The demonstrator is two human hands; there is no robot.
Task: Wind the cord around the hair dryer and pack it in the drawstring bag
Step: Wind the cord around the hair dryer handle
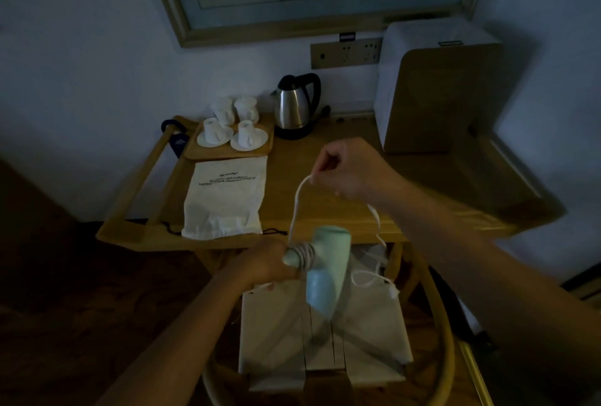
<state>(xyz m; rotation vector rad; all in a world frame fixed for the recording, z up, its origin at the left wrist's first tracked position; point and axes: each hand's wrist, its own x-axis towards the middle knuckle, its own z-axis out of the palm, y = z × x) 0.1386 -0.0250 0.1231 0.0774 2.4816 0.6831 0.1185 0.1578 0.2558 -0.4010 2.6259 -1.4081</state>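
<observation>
A pale blue hair dryer hangs in front of the table edge, above a chair seat. My left hand grips its handle, where several turns of white cord are wound. My right hand is raised above the table and pinches the white cord. From that hand one strand runs down to the handle. The other strand drops to the right and ends in loose loops beside the dryer. The white drawstring bag lies flat on the table to the left, its black drawstring at the near edge.
On the wooden table stand a tray with white cups and saucers and a steel kettle at the back. A white appliance stands at the right. Below me is a chair with a white seat.
</observation>
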